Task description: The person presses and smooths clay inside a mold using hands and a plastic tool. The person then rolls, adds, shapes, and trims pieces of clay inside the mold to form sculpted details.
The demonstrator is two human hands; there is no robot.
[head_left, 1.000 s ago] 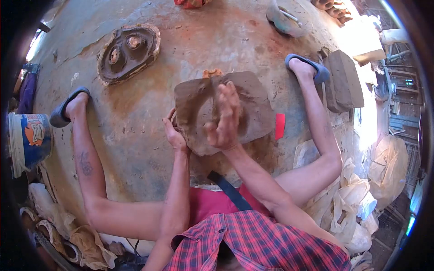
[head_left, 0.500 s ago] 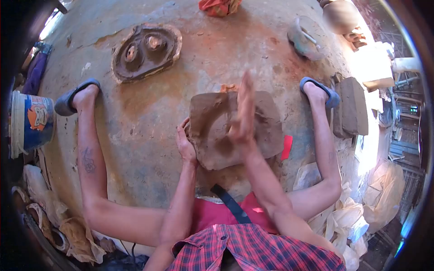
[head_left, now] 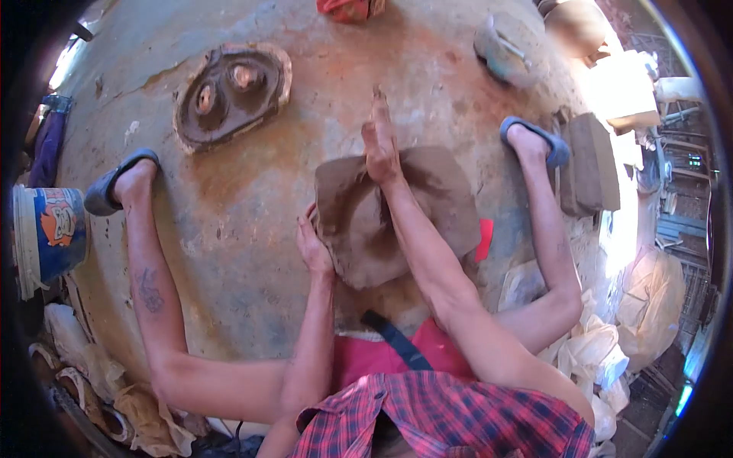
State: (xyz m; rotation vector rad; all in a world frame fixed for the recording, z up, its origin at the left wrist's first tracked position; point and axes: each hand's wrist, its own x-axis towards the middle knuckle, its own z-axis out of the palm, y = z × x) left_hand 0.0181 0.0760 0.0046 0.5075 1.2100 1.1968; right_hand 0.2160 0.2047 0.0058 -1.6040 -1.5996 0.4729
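Stained floor (head_left: 229, 259) carried the clay slab (head_left: 447, 202) between the legs (head_left: 156, 267). I saw the left grip (head_left: 314, 250) cupped loosely against its left edge, the right grip (head_left: 381, 145) unclasped, straight-fingered around its far edge; steady bracing, I judged, protected its shape.

Harsh glare at right, dark rounded corners.

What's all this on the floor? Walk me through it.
A person in a checked shirt sits on the floor with a slab of what looks like clay in front. The left hand is at its left edge. The right hand reaches over its far edge; whether it touches the clay is unclear. Farther off, to the left, lies a shallow dish with two humps.
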